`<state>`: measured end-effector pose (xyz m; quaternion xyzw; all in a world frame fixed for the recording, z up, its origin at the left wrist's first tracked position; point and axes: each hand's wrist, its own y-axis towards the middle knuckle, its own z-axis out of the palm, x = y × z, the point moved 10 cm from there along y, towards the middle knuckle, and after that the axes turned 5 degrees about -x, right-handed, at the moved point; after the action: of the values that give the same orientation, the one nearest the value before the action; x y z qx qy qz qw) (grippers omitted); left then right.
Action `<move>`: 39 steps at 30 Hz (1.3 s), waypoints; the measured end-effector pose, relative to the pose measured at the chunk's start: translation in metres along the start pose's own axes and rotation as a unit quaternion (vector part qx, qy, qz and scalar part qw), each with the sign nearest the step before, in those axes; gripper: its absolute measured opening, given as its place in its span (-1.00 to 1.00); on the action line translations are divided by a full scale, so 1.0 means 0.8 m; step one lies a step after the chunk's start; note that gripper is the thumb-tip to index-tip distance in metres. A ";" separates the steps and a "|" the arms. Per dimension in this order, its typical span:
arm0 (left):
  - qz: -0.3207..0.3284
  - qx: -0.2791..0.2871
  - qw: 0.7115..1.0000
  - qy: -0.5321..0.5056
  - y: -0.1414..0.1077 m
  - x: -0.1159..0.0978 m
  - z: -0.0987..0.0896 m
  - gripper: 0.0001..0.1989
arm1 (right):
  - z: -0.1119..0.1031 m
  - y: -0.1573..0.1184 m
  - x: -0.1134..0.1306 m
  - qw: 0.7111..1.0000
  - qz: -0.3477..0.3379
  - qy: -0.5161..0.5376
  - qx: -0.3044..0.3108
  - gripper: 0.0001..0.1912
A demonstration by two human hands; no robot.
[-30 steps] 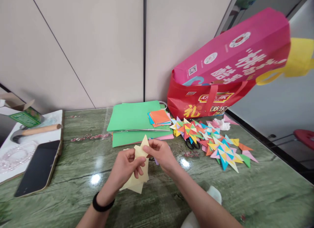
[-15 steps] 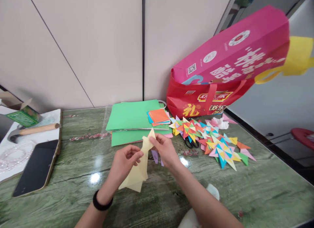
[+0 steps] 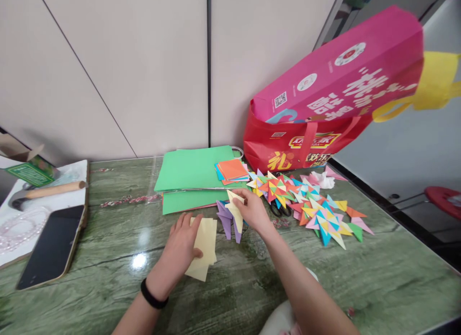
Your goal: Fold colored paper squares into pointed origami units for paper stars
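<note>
My right hand (image 3: 251, 209) is closed on a folded pale-yellow paper piece (image 3: 235, 211), pinched between thumb and fingers. The piece is above or against several purple folded paper pieces (image 3: 225, 221); I cannot tell whether they touch. My left hand (image 3: 182, 242) lies with its fingers spread on the left part of some pale-yellow paper sheets (image 3: 206, 243), which overlap unevenly on the table. A black band (image 3: 153, 295) circles my left wrist.
Green paper sheets (image 3: 194, 169) lie behind my hands, with small orange and blue squares (image 3: 233, 170) on top. Colourful folded paper pieces (image 3: 324, 217) spread to the right, before a red bag (image 3: 306, 145). A phone (image 3: 52, 246) and a wooden-handled tool (image 3: 54, 191) are at left.
My right hand has carried the folded yellow piece right and down, to the purple pieces. My left hand has let go of it and come down, fingers spread, onto the yellow sheets.
</note>
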<state>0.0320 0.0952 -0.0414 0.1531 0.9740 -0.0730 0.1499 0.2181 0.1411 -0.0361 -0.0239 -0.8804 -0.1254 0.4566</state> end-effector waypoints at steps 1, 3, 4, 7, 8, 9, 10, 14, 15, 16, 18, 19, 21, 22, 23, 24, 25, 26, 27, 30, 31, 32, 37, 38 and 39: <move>-0.004 -0.001 1.000 0.004 0.001 0.003 0.001 -0.20 | 0.001 -0.001 0.000 1.000 0.004 -0.002 0.006 -0.73; -0.009 -0.005 1.000 0.004 0.003 0.009 0.002 -0.18 | 0.003 -0.002 0.003 1.000 0.006 -0.018 0.016 -0.75; -0.011 -0.007 1.000 0.003 0.003 0.011 0.003 -0.18 | 0.003 -0.003 0.004 0.999 0.004 -0.031 0.021 -0.76; -0.012 0.002 1.000 0.009 0.004 0.012 0.005 -0.20 | 0.005 -0.004 0.007 0.997 0.004 -0.066 0.035 -0.78; -0.010 0.008 1.000 0.017 0.004 0.011 0.005 -0.22 | 0.006 -0.005 0.008 0.997 0.005 -0.072 0.041 -0.78; -0.008 0.013 1.000 0.026 0.003 0.009 0.005 -0.23 | 0.007 -0.005 0.008 0.996 0.006 -0.074 0.047 -0.77; -0.009 0.017 0.999 0.034 0.003 0.008 0.005 -0.24 | 0.009 -0.006 0.008 0.996 0.007 -0.074 0.052 -0.77; -0.032 0.025 0.998 0.043 0.002 0.010 0.002 -0.24 | 0.009 -0.006 0.007 0.998 0.020 -0.033 0.044 -0.80; -0.037 0.027 0.998 0.043 0.002 0.011 0.003 -0.23 | 0.006 -0.005 0.007 0.999 0.025 0.001 0.034 -0.80; -0.038 0.029 0.998 0.044 0.002 0.012 0.004 -0.23 | 0.003 -0.004 0.007 0.998 0.030 0.048 0.020 -0.79; -0.034 0.029 0.998 0.044 0.002 0.013 0.006 -0.23 | -0.009 0.000 0.004 0.986 0.047 0.156 -0.022 -0.70; -0.031 0.028 0.998 0.045 0.002 0.014 0.007 -0.24 | -0.016 0.002 -0.001 0.975 0.059 0.206 -0.050 -0.66; -0.024 0.030 0.998 0.051 0.002 0.015 0.009 -0.24 | -0.029 0.005 -0.013 0.951 0.087 0.279 -0.105 -0.59; -0.021 0.031 0.998 0.056 0.002 0.015 0.010 -0.24 | -0.034 0.005 -0.019 0.939 0.101 0.302 -0.126 -0.57; -0.019 0.034 0.997 0.060 0.002 0.015 0.010 -0.23 | -0.036 0.006 -0.024 0.931 0.113 0.317 -0.140 -0.56; -0.016 0.035 0.997 0.064 0.002 0.015 0.011 -0.23 | -0.036 0.006 -0.027 0.926 0.122 0.325 -0.146 -0.55; -0.016 0.034 0.997 0.065 0.002 0.015 0.010 -0.23 | -0.034 0.005 -0.028 0.925 0.129 0.329 -0.142 -0.54; -0.018 0.031 0.997 0.065 0.003 0.015 0.010 -0.23 | -0.030 0.005 -0.027 0.925 0.134 0.330 -0.133 -0.53; -0.020 0.028 0.997 0.063 0.003 0.016 0.008 -0.24 | -0.026 0.004 -0.025 0.926 0.136 0.331 -0.121 -0.53; -0.025 0.020 0.998 0.055 0.003 0.017 0.006 -0.25 | -0.012 0.002 -0.013 0.937 0.124 0.318 -0.071 -0.56; -0.024 0.019 0.998 0.054 0.003 0.017 0.005 -0.25 | -0.008 0.002 -0.009 0.946 0.114 0.298 -0.052 -0.58; -0.022 0.019 0.998 0.055 0.003 0.017 0.004 -0.25 | -0.004 0.002 -0.005 0.957 0.103 0.270 -0.034 -0.61; -0.023 0.020 0.997 0.065 0.004 0.017 0.003 -0.26 | 0.004 0.001 -0.001 0.992 0.047 0.117 0.002 -0.72; -0.022 0.020 0.998 0.062 0.004 0.017 0.003 -0.26 | 0.003 0.001 -0.001 0.994 0.037 0.101 -0.001 -0.72; -0.020 0.020 0.998 0.057 0.004 0.017 0.004 -0.26 | 0.002 0.001 -0.001 0.996 0.030 0.089 -0.004 -0.71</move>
<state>0.0216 0.1018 -0.0489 0.1403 0.9822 -0.0864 0.0899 0.2170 0.1427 -0.0374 -0.0406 -0.8348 -0.1173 0.5364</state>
